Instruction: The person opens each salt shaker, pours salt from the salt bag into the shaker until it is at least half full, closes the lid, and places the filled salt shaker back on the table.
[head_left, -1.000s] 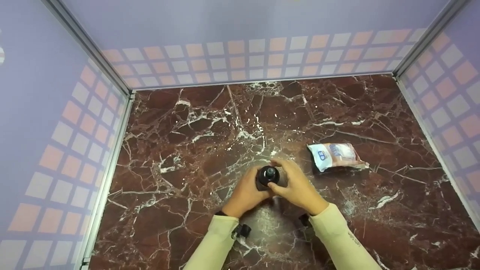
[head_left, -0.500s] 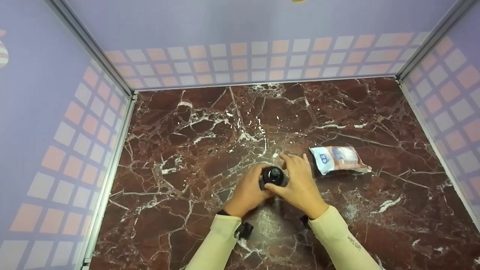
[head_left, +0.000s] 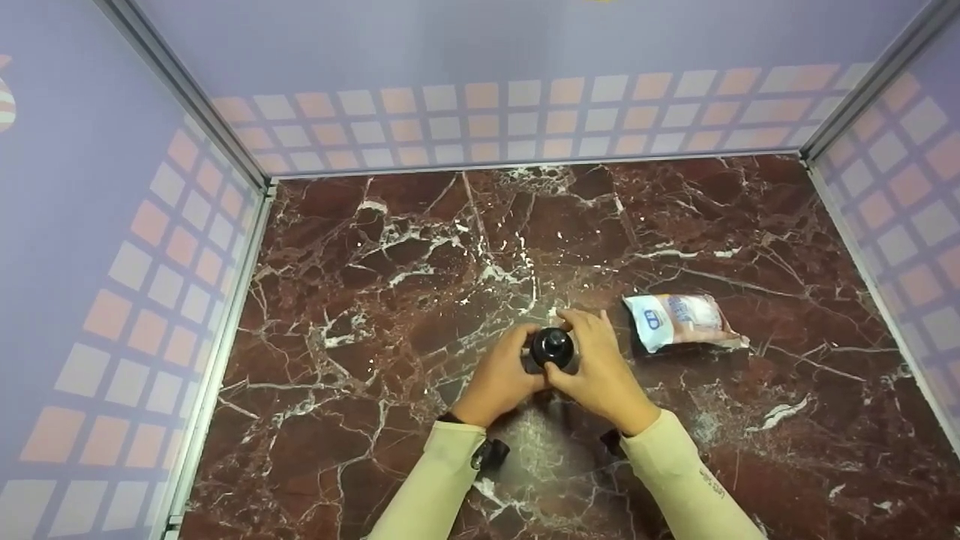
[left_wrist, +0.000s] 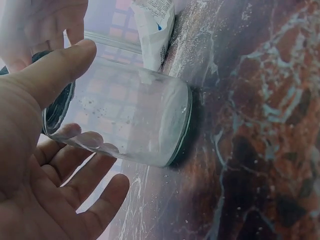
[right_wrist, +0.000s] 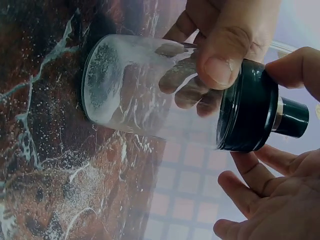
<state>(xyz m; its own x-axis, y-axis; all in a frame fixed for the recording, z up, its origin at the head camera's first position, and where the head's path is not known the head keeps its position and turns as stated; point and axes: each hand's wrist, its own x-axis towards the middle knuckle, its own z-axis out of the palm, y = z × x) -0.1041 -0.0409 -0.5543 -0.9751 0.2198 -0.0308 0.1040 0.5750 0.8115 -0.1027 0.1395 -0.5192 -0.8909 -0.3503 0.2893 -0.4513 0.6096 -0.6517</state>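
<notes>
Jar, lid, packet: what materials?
Jar: clear, smooth, probably glass given the see-through wall and thick-looking base; rigid plastic possible.
Lid: black, glossy, likely plastic; bright highlights, though coated metal possible.
Packet: probably printed plastic film; creased, slightly shiny.

I am facing a lilac back wall (head_left: 480, 45), with a lilac left wall (head_left: 67, 165) and a lilac right wall (head_left: 900, 195) closing me in on both sides. Low along all three I see a band of pink and whitish squares (head_left: 480, 124). Grey metal posts (head_left: 189, 94) stand in the two far corners, and pale edging strips border my dark reddish-brown marbled surface (head_left: 420, 315), veined in white, where light makes a soft glare near me.
</notes>
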